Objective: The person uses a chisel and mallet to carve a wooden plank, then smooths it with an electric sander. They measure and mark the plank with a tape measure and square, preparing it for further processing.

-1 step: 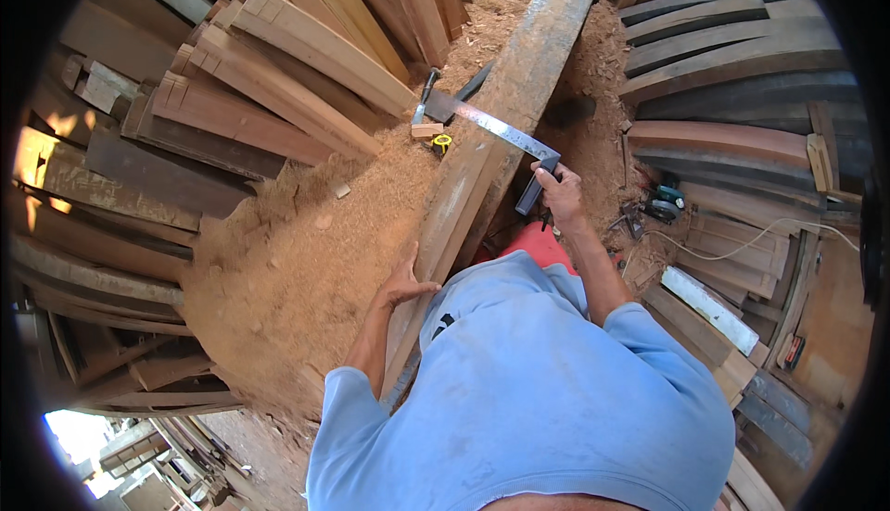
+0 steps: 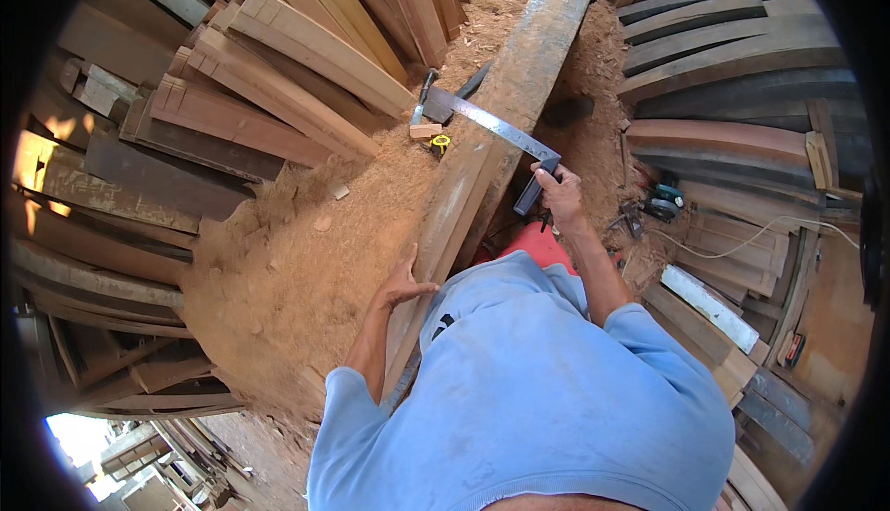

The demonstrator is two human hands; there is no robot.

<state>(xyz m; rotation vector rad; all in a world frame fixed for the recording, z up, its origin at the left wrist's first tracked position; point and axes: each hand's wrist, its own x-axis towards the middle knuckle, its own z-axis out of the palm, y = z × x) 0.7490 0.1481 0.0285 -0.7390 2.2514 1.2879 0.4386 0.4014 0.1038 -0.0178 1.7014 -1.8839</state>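
A carpenter's square lies with its metal blade (image 2: 496, 126) across a long wooden board (image 2: 456, 205). My right hand (image 2: 564, 201) is closed around the square's dark handle (image 2: 528, 198), just right of the board. A thin dark stick pokes out below those fingers; its kind is unclear. Farther down, my left hand (image 2: 400, 287) clasps the same board, thumb on top and fingers along its left side. The board rests along a thick, weathered beam (image 2: 547, 38). By the blade's far end are a yellow tape measure (image 2: 439, 145), a small wood block (image 2: 425, 130) and a black-handled tool (image 2: 425, 88).
Sawdust (image 2: 306, 261) covers the floor to the left. Stacked planks (image 2: 269, 94) fan out at the far left, with more boards (image 2: 732, 57) on the right. A green power tool (image 2: 666, 201) and a pale cord (image 2: 769, 228) lie right of my knees.
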